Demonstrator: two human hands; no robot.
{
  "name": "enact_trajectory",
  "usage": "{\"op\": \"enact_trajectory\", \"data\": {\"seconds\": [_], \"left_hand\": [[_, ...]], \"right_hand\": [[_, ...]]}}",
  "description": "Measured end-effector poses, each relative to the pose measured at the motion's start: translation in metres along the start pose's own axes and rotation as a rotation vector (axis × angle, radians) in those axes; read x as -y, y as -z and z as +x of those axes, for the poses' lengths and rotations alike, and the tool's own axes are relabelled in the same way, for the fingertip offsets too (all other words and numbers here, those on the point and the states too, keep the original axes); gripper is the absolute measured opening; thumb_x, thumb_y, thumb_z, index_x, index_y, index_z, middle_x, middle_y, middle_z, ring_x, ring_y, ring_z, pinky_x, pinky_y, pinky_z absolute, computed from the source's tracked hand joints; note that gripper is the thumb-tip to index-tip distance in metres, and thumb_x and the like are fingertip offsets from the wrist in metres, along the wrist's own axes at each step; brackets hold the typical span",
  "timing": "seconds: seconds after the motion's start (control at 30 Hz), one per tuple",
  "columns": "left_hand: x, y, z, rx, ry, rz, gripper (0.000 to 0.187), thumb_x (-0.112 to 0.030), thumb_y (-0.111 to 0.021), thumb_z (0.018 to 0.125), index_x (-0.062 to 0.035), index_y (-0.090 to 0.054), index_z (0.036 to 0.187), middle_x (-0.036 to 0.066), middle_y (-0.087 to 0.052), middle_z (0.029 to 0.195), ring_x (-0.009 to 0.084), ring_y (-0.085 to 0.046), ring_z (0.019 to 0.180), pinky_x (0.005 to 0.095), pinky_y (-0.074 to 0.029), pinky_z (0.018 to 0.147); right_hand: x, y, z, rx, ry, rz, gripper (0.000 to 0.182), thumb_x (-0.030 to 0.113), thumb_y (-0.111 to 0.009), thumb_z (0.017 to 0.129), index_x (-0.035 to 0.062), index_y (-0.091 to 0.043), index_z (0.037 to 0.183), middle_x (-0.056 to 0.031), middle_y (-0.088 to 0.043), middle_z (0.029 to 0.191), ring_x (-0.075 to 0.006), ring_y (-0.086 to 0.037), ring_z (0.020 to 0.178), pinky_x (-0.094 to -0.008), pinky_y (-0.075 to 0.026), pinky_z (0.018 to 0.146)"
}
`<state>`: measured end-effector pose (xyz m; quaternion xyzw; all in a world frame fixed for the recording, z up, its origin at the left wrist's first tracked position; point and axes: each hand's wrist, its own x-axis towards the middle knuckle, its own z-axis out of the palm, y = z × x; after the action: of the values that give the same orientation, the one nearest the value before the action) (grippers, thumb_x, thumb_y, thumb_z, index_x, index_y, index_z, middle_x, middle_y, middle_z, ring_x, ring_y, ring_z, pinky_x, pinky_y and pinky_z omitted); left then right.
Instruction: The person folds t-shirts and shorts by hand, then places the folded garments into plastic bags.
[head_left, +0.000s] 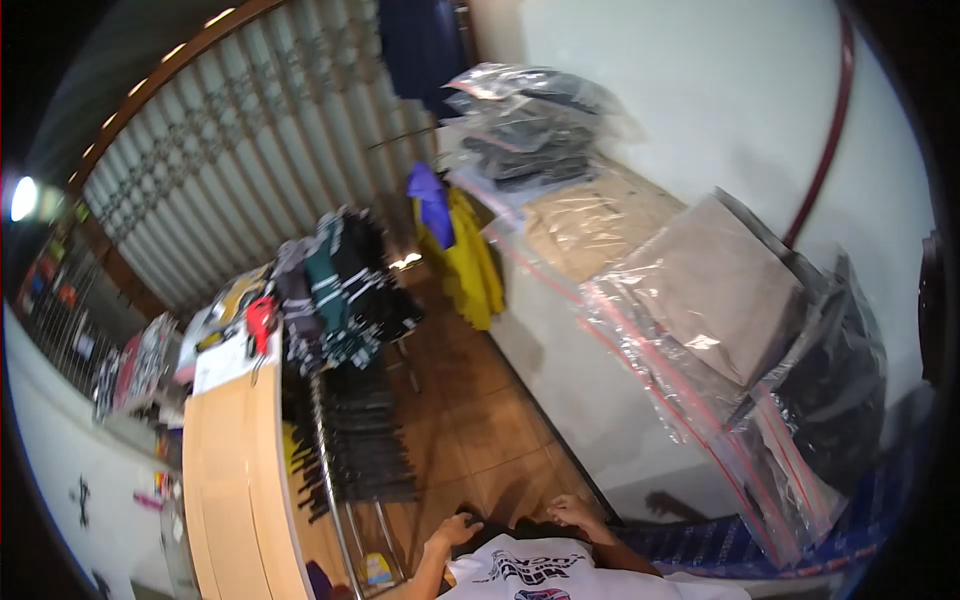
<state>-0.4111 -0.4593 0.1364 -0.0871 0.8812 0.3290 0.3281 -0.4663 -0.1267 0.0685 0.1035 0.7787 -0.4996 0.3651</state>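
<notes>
My left hand [455, 528] is low in the view, in front of my body, with its fingers curled in. My right hand [575, 512] is a little to the right at about the same height, its fingers also bent together. Dark cloth [510, 526] shows between the two hands, just beyond the printed white T-shirt [530, 562] on my body. I cannot tell what, if anything, the fingers hold.
Bagged folded garments [710, 280] lie along the ledge [540, 340] at right, over blue patterned cloth [690, 545]. On the left, a clothes rail [325, 450] with dark hanging garments stands beside a wooden cabinet [230, 480]. Yellow cloth [470, 270] hangs near the folding gate [250, 130].
</notes>
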Motion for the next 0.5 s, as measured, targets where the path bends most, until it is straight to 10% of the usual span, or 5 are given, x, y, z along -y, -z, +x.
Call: {"op": "enact_trajectory", "data": {"seconds": [0.5], "left_hand": [[0.171,-0.212,-0.201,-0.638,0.471,-0.793,0.061,-0.046,-0.069,0.091,0.0,-0.062,0.131,0.024,-0.071,0.116,0.0329,-0.069,0.111,0.0398,-0.053,0.097]], "right_hand": [[-0.085,-0.101,0.039,0.287,-0.331,-0.213,0.021,0.019,-0.061,0.095,0.0039,-0.07,0.107,-0.0086,-0.073,0.092,-0.0235,-0.071,0.067,-0.0365,-0.061,0.059]]}}
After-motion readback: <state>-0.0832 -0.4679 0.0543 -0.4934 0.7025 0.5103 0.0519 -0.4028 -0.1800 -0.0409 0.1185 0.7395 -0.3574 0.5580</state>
